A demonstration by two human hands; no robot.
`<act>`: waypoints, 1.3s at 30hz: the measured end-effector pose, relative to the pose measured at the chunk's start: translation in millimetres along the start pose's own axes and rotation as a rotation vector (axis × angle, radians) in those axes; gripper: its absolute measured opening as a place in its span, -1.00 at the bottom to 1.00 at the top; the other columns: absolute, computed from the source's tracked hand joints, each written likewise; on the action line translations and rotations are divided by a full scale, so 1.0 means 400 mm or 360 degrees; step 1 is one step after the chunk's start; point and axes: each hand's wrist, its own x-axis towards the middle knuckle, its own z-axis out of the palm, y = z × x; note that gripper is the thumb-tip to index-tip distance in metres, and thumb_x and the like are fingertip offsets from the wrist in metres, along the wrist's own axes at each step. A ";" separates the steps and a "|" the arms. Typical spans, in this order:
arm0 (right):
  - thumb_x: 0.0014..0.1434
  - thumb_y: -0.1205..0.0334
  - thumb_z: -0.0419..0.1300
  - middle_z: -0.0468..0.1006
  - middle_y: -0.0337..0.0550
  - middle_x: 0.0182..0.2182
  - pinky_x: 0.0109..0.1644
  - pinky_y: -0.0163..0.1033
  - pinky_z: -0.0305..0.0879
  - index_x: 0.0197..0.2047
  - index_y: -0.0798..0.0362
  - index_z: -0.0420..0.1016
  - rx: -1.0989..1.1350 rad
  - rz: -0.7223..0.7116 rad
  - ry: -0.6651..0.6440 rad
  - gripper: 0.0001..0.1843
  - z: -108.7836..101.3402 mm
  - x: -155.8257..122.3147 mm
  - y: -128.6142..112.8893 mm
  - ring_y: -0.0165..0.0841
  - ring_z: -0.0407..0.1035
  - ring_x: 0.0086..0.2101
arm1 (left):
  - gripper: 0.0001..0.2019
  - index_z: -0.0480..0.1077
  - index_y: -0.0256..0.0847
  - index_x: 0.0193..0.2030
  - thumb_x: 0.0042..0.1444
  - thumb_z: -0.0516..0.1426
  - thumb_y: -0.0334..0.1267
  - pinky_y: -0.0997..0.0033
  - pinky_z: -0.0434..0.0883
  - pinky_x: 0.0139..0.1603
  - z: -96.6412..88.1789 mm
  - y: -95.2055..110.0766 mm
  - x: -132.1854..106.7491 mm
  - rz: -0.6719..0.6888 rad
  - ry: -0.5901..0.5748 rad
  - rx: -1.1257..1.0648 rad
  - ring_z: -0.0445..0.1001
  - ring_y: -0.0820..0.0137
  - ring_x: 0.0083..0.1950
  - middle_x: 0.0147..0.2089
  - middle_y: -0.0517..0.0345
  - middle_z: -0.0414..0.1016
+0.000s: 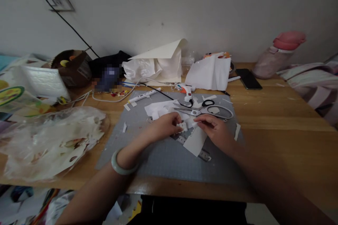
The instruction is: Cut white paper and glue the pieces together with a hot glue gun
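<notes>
Over the grey cutting mat [163, 163], my left hand [167, 126] is closed in a pinch on a small white folded paper piece [183, 126]. Close to its right, my right hand [215, 130] pinches a thin white paper scrap [196, 122] between thumb and fingers. Below the right fingers lies a white paper strip [195, 142], covering part of a clear ruler [204, 155]. Scissors [194, 112] with grey and black handles rest just beyond both hands, partly on crumpled white paper [161, 108].
A white glue gun [188, 93] with a black cord stands behind the scissors. A white pen-like tool [144, 95] lies at the mat's back left. Plastic bags [52, 144] spread at left. A phone [248, 78] and pink-lidded bottle [276, 58] are at back right.
</notes>
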 end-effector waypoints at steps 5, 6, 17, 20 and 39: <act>0.00 0.18 0.22 0.57 -0.21 -0.42 -0.33 -0.25 0.38 -0.28 0.00 0.51 0.0208 0.0316 -0.0180 -0.82 0.002 -0.008 -0.012 -0.38 0.42 -0.42 | -0.80 0.20 -0.19 -0.36 -0.11 0.17 -0.32 0.46 0.28 -0.47 0.032 0.014 0.004 -0.0088 -0.0147 -0.0639 0.34 0.50 -0.55 -0.57 0.30 0.37; -0.01 0.18 0.23 0.56 -0.23 -0.44 -0.34 -0.26 0.38 -0.28 0.01 0.51 0.0236 0.0370 -0.0199 -0.81 0.003 -0.008 -0.011 -0.39 0.42 -0.45 | -0.80 0.20 -0.19 -0.36 -0.10 0.17 -0.32 0.45 0.28 -0.46 0.036 0.015 0.005 -0.0072 -0.0151 -0.0691 0.34 0.50 -0.55 -0.57 0.30 0.38; -0.01 0.26 0.26 0.57 -0.23 -0.43 -0.30 -0.26 0.35 -0.37 0.03 0.50 0.0121 0.0347 -0.0197 -0.93 0.010 -0.004 -0.010 -0.39 0.43 -0.40 | -0.72 0.30 -0.22 -0.29 -0.21 0.22 -0.42 0.46 0.26 -0.38 0.045 0.000 0.012 0.0098 -0.0314 -0.0915 0.34 0.51 -0.45 -0.52 0.35 0.34; 0.00 0.28 0.26 0.57 -0.22 -0.43 -0.29 -0.25 0.35 -0.38 0.04 0.50 0.0106 0.0300 -0.0152 -0.94 0.010 -0.004 -0.007 -0.39 0.42 -0.40 | -0.68 0.29 -0.22 -0.26 -0.21 0.24 -0.40 0.47 0.24 -0.41 0.050 -0.001 0.011 0.0129 -0.0338 -0.0931 0.31 0.52 -0.46 -0.52 0.37 0.30; 0.06 0.21 0.16 0.53 -0.17 -0.41 -0.29 -0.22 0.36 -0.34 0.03 0.49 -0.0087 0.0151 0.0131 -0.88 0.005 -0.003 -0.010 -0.34 0.40 -0.39 | -0.91 0.25 -0.22 -0.35 0.01 0.12 -0.38 0.51 0.32 -0.39 0.059 0.032 0.004 0.0030 -0.0053 -0.0942 0.41 0.53 -0.44 -0.51 0.30 0.36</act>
